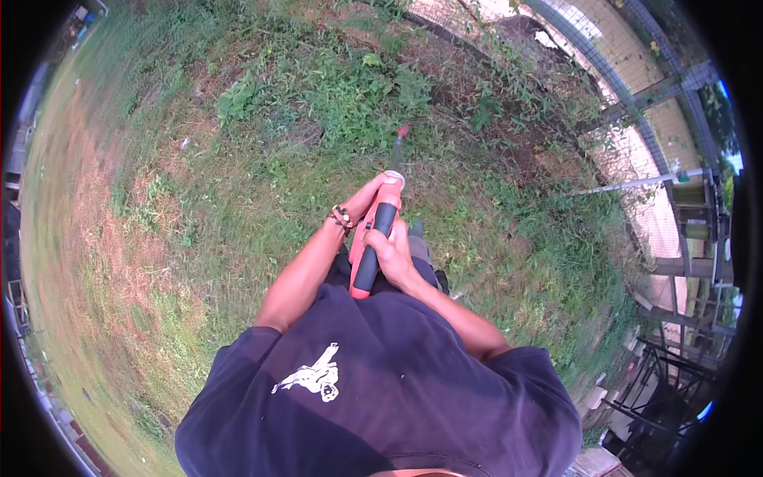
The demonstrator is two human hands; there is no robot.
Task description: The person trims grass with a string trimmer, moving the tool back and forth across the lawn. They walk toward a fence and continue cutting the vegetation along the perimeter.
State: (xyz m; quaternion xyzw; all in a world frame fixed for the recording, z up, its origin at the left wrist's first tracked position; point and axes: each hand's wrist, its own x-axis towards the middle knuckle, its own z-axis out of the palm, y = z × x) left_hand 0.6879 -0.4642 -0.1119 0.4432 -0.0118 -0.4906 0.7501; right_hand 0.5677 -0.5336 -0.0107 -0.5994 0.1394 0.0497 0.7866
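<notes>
An orange-and-black grass trimmer (384,216) points away from my chest, low over the ground. Its thin shaft runs forward to a small red head (403,131) among the weeds; the blur hides the cutting part. My left hand (373,193), with a beaded bracelet (342,216) at the wrist, is closed on the front of the body, near a white ring (394,176). Further back, my right hand (391,250) wraps round the black grip, its thumb across the top. Some fingers of both hands are hidden by the tool.
Green weeds (350,111) grow thick ahead, with mown, dry grass (103,215) on the left. A wire-mesh fence (636,103) with posts and rails curves along the right. Dark metal frames (660,381) stand at the lower right.
</notes>
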